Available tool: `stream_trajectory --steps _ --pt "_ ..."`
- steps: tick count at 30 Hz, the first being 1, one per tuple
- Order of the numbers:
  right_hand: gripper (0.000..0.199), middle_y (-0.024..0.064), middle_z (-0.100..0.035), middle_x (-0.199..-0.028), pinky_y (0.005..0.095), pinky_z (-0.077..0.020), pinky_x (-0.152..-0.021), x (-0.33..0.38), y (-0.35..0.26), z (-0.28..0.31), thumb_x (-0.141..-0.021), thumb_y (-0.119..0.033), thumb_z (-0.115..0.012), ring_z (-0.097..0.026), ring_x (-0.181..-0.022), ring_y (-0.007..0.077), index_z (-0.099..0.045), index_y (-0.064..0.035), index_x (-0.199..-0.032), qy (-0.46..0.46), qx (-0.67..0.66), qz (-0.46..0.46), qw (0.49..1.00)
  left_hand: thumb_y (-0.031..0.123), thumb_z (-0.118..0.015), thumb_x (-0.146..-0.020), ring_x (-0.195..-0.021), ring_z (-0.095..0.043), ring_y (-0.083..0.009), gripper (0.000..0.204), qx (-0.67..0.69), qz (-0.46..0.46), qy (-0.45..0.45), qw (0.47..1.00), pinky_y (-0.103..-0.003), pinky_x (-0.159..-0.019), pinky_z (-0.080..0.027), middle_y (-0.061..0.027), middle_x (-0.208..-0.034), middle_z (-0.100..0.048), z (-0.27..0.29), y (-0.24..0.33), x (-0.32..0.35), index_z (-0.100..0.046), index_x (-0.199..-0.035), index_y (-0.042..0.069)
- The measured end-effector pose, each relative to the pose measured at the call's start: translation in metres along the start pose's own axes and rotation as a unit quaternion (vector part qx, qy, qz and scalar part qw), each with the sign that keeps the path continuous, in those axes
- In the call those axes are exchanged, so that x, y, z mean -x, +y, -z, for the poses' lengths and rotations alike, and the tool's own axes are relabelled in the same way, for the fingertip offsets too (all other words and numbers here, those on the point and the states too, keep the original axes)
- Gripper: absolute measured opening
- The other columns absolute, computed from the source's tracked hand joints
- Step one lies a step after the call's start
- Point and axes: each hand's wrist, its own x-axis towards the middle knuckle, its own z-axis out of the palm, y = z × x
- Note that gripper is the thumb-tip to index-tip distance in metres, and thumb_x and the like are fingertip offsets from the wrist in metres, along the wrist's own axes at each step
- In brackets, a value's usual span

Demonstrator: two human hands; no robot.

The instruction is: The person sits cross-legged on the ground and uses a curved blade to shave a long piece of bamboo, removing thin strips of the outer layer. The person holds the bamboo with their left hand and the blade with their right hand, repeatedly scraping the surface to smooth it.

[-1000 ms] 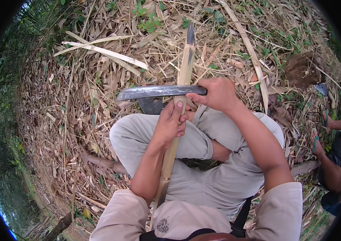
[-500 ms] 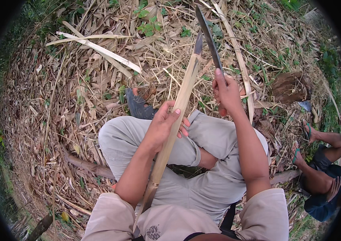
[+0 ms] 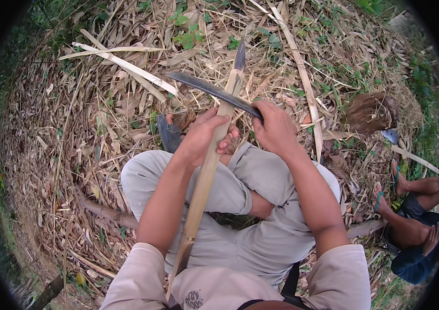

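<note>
A long pale strip of split bamboo (image 3: 202, 186) slants across my lap, its dark pointed tip away from me and its near end against my shirt. My left hand (image 3: 206, 135) is wrapped round it above my crossed legs. My right hand (image 3: 276, 128) grips a machete (image 3: 206, 89) by its handle, which the fingers hide. The dark blade lies crosswise over the bamboo just beyond my left hand, pointing to the far left. It looks to be touching the strip.
Dry leaves cover the ground. Pale bamboo strips (image 3: 131, 68) lie crossed at far left, and a long strip (image 3: 302, 70) at far right. A wooden stump (image 3: 372, 112) stands to the right. Beyond it another person (image 3: 416, 227) sits in sandals, near another strip (image 3: 416, 159).
The machete has swung from pointing away from me to lying across the bamboo. My left hand has shifted farther up, and the bamboo's tip has moved slightly left.
</note>
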Motion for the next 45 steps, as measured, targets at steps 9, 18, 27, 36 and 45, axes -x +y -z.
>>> stream_trajectory --steps 9,18,27,36,45 --pt "0.017 0.0185 -0.064 -0.075 0.0486 -0.0502 -0.065 0.001 -0.018 -0.001 -0.079 -0.016 -0.062 -0.064 -0.070 0.0396 -0.061 -0.0009 -0.088 -0.034 -0.039 -0.017 0.999 0.022 -0.054 -0.092 -0.057 -0.042 -0.0095 0.025 0.158 0.058 -0.033 0.985 -0.023 -0.050 -0.035 -0.0069 -0.082 -0.057 0.001 -0.008 0.013 -0.056 -0.106 0.002" --pt "0.017 0.0161 -0.063 -0.071 0.0476 -0.0505 -0.062 0.003 -0.025 0.001 -0.076 -0.015 -0.068 -0.065 -0.066 0.0378 -0.059 -0.0032 -0.084 -0.058 -0.015 -0.002 0.998 0.031 -0.055 -0.098 -0.064 -0.042 -0.0087 0.031 0.151 0.033 -0.027 0.988 -0.022 -0.051 -0.034 -0.0031 -0.081 -0.049 -0.008 -0.010 0.021 -0.054 -0.109 0.002" --pt "0.015 0.0104 -0.065 -0.071 0.0447 -0.0488 -0.058 0.007 -0.009 -0.014 -0.071 -0.012 -0.073 -0.066 -0.066 0.0333 -0.060 -0.0080 -0.077 -0.040 0.053 0.042 0.997 0.050 -0.064 -0.095 -0.055 -0.034 -0.0043 0.043 -0.099 0.042 0.055 0.993 -0.022 -0.046 -0.031 0.0047 -0.070 -0.040 -0.020 -0.021 0.021 -0.049 -0.087 0.010" --pt "0.007 0.0118 -0.065 -0.070 0.0445 -0.0526 -0.060 0.002 0.012 -0.030 -0.076 -0.012 -0.065 -0.067 -0.065 0.0335 -0.060 -0.0071 -0.075 0.020 0.098 0.058 0.993 0.048 -0.066 -0.094 -0.054 -0.036 -0.0026 0.042 -0.170 0.025 0.132 0.976 -0.021 -0.045 -0.032 0.0048 -0.071 -0.044 -0.036 -0.025 0.016 -0.052 -0.098 0.009" --pt "0.009 0.0157 -0.070 -0.076 0.0486 -0.0538 -0.067 -0.022 0.055 -0.009 -0.079 -0.013 -0.064 -0.068 -0.070 0.0364 -0.065 -0.0040 -0.080 0.010 0.159 -0.167 0.973 0.045 -0.055 -0.102 -0.048 -0.031 -0.0024 0.034 -0.044 0.086 0.067 0.993 -0.020 -0.040 -0.026 0.0062 -0.065 -0.037 -0.020 -0.024 0.033 -0.048 -0.093 0.013"
